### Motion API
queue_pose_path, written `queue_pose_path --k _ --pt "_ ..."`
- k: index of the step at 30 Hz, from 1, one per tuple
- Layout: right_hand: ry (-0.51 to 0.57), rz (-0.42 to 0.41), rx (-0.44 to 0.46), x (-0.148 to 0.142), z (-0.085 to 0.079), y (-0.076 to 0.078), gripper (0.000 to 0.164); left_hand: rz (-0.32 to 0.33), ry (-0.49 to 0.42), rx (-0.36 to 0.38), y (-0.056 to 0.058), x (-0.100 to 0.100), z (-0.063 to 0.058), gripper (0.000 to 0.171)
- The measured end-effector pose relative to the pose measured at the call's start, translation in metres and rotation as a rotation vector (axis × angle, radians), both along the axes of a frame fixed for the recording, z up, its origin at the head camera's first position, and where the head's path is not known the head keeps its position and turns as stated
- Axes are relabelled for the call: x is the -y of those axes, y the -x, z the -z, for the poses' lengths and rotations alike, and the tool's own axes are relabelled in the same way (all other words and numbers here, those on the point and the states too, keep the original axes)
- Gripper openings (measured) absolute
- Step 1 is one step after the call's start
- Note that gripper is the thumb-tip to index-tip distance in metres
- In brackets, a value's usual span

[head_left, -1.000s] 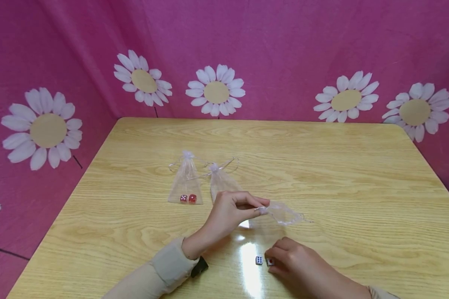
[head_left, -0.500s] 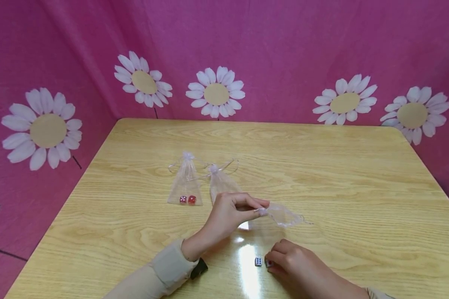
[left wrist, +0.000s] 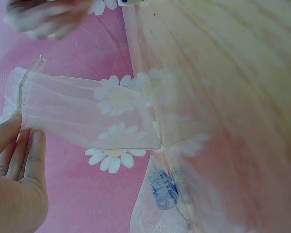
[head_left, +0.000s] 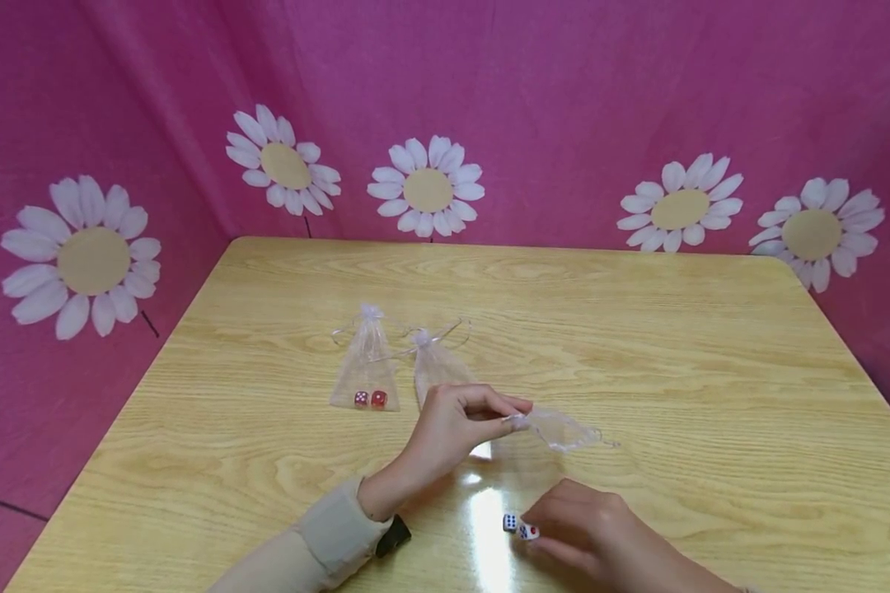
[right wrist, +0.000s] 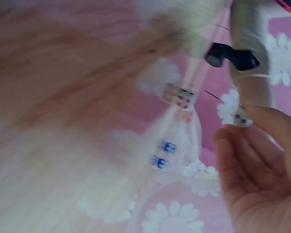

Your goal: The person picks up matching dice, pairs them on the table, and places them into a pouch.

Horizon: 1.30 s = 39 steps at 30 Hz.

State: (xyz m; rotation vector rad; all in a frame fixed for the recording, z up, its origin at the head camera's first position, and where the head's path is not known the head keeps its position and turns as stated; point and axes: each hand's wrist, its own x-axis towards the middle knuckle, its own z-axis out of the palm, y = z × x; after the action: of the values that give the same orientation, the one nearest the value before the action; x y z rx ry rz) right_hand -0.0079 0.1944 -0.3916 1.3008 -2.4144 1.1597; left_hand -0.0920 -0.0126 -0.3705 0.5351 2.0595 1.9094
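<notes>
My left hand [head_left: 452,428] pinches the rim of a sheer white organza drawstring bag [head_left: 564,430], which hangs limp and see-through in the left wrist view. Between thumb and fingertips, my right hand [head_left: 589,527] holds a white die [head_left: 528,531], with blue pips and a red dot facing up. Just left of it, a second white die [head_left: 510,522] sits on the table. In the right wrist view the pinched die [right wrist: 242,118] shows at the fingertips, apart from the die on the table [right wrist: 179,96].
A drawn-shut organza bag [head_left: 367,362] with two red dice [head_left: 370,399] lies at the back left of the wooden table [head_left: 675,354]. Beside it is another tied bag [head_left: 439,362], partly behind my left hand; blue dice [right wrist: 167,146] show inside it in the right wrist view.
My right hand has tipped the die it holds and brought it slightly left and nearer to me, uncovering more of it. The left hand keeps its pinch on the bag.
</notes>
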Motion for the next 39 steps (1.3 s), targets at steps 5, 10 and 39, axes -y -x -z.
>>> queue_pose_path --k 5,10,39 --pt "0.278 -0.062 -0.138 0.005 -0.013 0.005 0.016 -0.005 0.004 -0.012 0.001 0.0 0.0 0.011" --pt "0.492 -0.064 -0.253 0.006 -0.032 0.012 0.017 -0.013 -0.01 -0.005 0.001 -0.001 0.0 0.011" --pt "0.309 0.337 -0.521 -0.01 -0.033 0.044 0.037 0.009 -0.028 -0.021 0.002 -0.002 0.001 0.013"
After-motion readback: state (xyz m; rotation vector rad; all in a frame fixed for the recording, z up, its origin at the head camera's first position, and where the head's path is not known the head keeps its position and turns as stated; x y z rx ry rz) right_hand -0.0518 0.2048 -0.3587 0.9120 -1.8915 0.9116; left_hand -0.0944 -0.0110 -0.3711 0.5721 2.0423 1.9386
